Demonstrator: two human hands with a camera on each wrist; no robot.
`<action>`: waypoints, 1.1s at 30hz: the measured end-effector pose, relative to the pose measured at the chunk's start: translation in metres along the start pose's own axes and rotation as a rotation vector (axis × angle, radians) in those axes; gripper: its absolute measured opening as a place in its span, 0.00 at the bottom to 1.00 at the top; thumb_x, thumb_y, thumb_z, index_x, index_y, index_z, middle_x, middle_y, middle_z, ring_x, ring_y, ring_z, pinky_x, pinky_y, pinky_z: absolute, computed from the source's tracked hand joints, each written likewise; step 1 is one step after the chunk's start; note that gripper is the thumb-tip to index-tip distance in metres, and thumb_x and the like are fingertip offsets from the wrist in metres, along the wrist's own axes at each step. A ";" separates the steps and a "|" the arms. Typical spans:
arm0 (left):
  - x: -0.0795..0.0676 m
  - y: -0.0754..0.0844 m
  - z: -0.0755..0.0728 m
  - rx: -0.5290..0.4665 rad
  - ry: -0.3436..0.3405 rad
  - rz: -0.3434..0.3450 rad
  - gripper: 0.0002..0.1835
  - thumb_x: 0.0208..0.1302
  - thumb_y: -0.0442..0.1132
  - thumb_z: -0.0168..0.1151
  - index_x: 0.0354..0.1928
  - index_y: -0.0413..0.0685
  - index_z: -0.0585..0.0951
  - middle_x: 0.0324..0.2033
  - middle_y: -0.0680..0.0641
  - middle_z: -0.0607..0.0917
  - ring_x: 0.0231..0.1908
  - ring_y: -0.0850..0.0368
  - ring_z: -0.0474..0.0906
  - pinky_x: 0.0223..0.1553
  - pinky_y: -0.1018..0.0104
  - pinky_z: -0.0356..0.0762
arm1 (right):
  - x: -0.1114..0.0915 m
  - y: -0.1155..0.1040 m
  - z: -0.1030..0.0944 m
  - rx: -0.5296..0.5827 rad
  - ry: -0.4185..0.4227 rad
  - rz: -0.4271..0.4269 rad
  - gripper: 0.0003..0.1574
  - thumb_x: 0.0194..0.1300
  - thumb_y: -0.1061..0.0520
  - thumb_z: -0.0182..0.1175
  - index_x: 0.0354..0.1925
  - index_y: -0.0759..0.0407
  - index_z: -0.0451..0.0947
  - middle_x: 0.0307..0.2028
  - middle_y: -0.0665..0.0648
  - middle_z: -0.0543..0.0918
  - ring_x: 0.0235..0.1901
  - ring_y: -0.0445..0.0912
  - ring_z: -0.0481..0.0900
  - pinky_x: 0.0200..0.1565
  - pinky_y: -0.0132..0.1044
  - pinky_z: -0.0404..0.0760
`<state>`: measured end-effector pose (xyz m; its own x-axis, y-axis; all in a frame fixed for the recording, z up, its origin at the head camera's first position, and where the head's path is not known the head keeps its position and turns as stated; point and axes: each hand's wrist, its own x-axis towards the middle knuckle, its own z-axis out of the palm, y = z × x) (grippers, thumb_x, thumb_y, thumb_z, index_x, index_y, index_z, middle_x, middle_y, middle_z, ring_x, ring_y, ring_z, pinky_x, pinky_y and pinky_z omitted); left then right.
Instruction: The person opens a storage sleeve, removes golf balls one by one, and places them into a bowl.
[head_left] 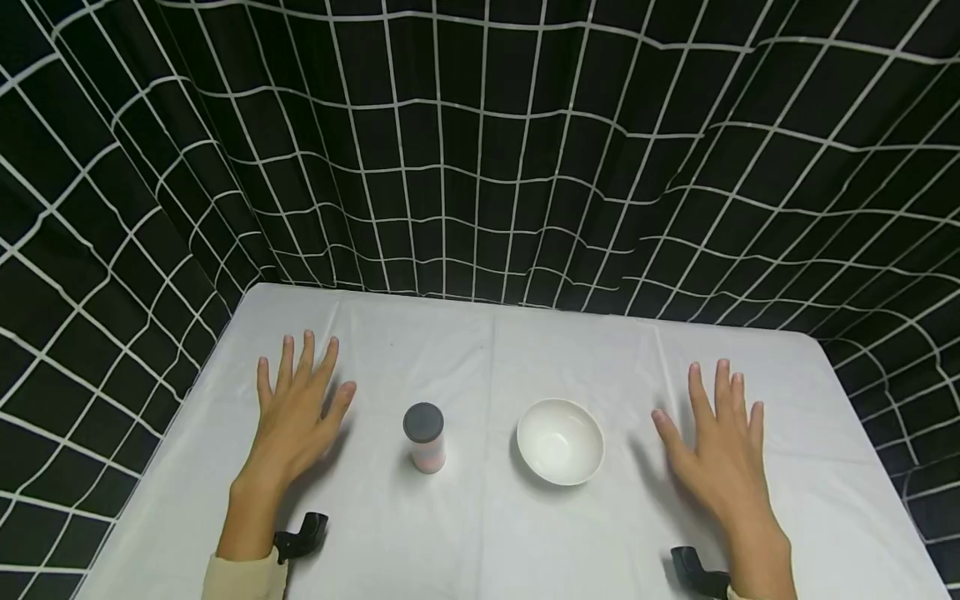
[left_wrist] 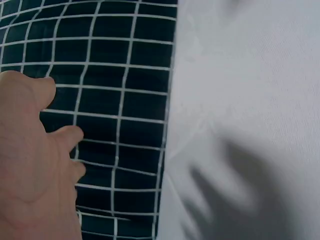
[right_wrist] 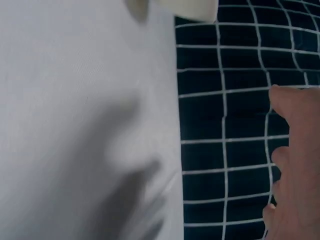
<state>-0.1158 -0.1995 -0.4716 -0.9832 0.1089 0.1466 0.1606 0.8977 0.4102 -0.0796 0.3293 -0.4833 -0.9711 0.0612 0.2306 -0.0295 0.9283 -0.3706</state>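
My left hand is held above the white table at the left, fingers spread and straight, holding nothing. To its right stands a small upright container with a dark grey lid and a pale pinkish body. A white bowl sits right of that container, and its inside looks bare. Beyond the bowl, my right hand hovers with its fingers spread, apart from everything. In the left wrist view the left hand shows at the left edge; in the right wrist view the right hand shows at the right edge.
A white cloth covers the table. Black curtain with a white grid hangs behind the table and along both sides. A black wrist mount juts from the left wrist, and another mount from the right.
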 end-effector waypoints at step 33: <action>0.005 0.045 0.035 -0.819 -0.518 0.233 0.28 0.60 0.39 0.81 0.59 0.58 0.76 0.42 0.53 0.87 0.44 0.58 0.88 0.62 0.59 0.80 | 0.016 -0.166 -0.005 0.438 -0.163 -0.255 0.25 0.77 0.48 0.64 0.67 0.51 0.80 0.64 0.55 0.85 0.66 0.56 0.83 0.67 0.58 0.80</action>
<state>-0.1163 -0.1434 -0.4842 -0.8048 0.5928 -0.0286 0.1725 0.2797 0.9445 -0.0888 0.1778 -0.4137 -0.9432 -0.2368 0.2331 -0.3323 0.6639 -0.6700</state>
